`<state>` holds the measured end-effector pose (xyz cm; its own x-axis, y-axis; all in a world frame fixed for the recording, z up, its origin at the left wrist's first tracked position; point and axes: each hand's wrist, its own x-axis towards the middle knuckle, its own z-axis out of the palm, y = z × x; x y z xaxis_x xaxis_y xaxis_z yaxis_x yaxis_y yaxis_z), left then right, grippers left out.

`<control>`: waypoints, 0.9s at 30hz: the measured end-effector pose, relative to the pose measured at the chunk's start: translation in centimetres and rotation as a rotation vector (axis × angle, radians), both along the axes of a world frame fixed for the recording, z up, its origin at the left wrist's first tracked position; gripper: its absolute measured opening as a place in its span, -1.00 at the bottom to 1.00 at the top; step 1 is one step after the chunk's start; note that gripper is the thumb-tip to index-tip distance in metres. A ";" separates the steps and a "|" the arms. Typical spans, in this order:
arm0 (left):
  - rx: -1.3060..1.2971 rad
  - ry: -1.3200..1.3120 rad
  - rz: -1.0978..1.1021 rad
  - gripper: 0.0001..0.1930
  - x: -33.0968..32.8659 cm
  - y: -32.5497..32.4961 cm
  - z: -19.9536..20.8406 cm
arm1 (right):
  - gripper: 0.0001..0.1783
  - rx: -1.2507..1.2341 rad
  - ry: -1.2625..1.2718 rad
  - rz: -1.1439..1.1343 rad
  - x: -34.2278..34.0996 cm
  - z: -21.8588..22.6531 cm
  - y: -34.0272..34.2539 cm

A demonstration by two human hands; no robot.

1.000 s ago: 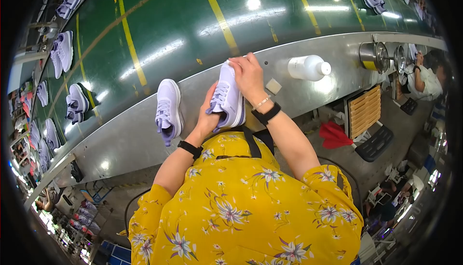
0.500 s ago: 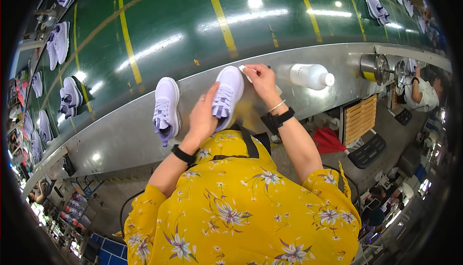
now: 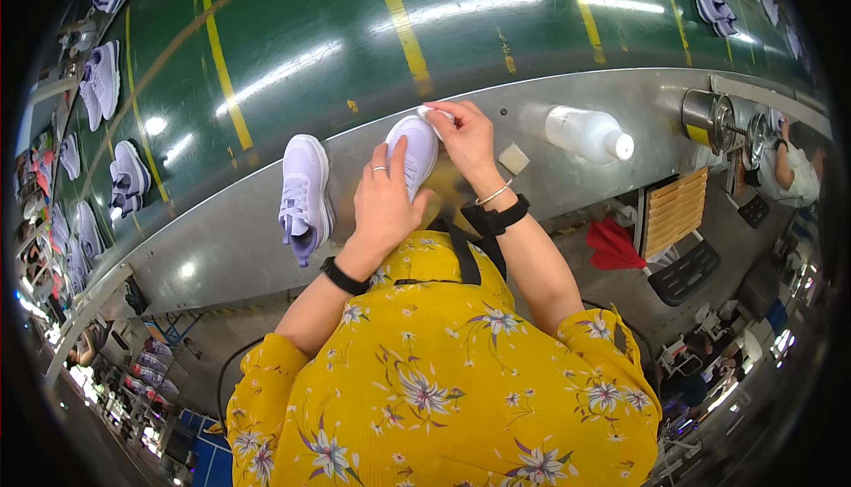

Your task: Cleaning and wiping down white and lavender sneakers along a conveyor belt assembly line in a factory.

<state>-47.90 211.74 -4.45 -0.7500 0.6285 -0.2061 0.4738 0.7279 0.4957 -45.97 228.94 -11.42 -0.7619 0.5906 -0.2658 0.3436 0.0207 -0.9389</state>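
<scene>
A lilac sneaker [image 3: 410, 137] with a white sole lies toe-away on the metal ledge in front of me. My left hand [image 3: 385, 193] wraps over its laces and heel part, hiding much of them. Between the fingertips of my right hand [image 3: 464, 135] is a small white piece [image 3: 430, 112], pressed at the shoe's toe edge; whether it is cloth or sponge I cannot tell. To the left rests a second lilac sneaker [image 3: 304, 187], untouched. A small off-white square block [image 3: 513, 159] lies beside my right wrist.
A white plastic bottle [image 3: 587, 133] lies on its side at the right, near a metal canister [image 3: 706, 119]. Beyond the ledge runs a green belt [image 3: 310, 35] with yellow stripes, carrying lilac sneakers [image 3: 102, 79]. A co-worker's arm [image 3: 784, 163] shows at far right.
My right hand has moved left and away from me along the toe with the white piece, uncovering the square block. My left hand has shifted over the laces, and the shoe has turned slightly.
</scene>
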 end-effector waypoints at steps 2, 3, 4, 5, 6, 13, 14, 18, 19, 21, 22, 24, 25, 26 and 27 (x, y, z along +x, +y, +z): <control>-0.024 0.001 0.040 -0.16 0.3 0.4 -0.7 | -0.84 0.143 -0.051 0.099 -0.3 1.2 -0.5; -0.027 -0.004 0.047 -0.16 0.3 0.2 -0.9 | -0.84 0.139 -0.055 0.106 0.1 1.2 -0.5; -0.011 0.019 0.031 -0.16 0.2 0.2 -1.0 | -0.84 0.144 -0.076 0.118 0.6 1.4 -0.1; 0.004 0.042 0.016 -0.17 0.1 0.3 -1.2 | -0.85 0.148 -0.095 0.130 0.7 1.4 0.2; 0.002 0.039 0.023 -0.17 0.0 0.4 -1.3 | -0.85 0.146 -0.098 0.138 0.4 1.3 0.3; 0.006 0.042 0.022 -0.17 -0.1 0.5 -1.3 | -0.84 0.165 -0.117 0.265 -2.0 0.7 1.1; 0.012 0.051 0.023 -0.16 0.0 0.5 -1.3 | -0.83 0.123 -0.148 0.287 -1.6 0.7 1.6; 0.011 0.059 0.010 -0.15 -0.2 0.7 -1.5 | -0.81 0.042 -0.295 0.285 -0.7 1.3 2.7; 0.000 0.055 0.006 -0.15 -0.2 0.8 -1.3 | -0.80 0.030 -0.233 0.267 -0.9 1.1 2.6; -0.012 0.047 0.004 -0.14 -0.1 1.0 -1.2 | -0.79 0.016 -0.175 0.251 -1.7 0.8 2.5; -0.017 0.041 0.005 -0.14 -0.3 0.9 -1.3 | -0.79 0.082 -0.170 0.303 -2.5 0.9 2.3; -0.023 0.033 0.003 -0.14 -0.2 0.8 -1.3 | -0.80 0.148 -0.168 0.353 -2.5 0.9 2.4; -0.026 0.039 0.000 -0.13 -0.2 0.8 -1.4 | -0.80 0.145 -0.192 0.371 -2.2 0.9 2.7; -0.028 0.045 -0.002 -0.13 -0.2 0.7 -1.4 | -0.80 0.142 -0.217 0.390 -2.1 0.9 3.0; -0.028 0.047 -0.002 -0.13 -0.4 0.7 -1.5 | -0.80 0.142 -0.215 0.390 -2.2 0.9 3.1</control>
<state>-48.27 212.45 -5.96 -0.7579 0.6245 -0.1886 0.4974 0.7403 0.4523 -48.16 232.04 -10.52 -0.8708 0.3133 -0.3788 0.4709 0.3104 -0.8258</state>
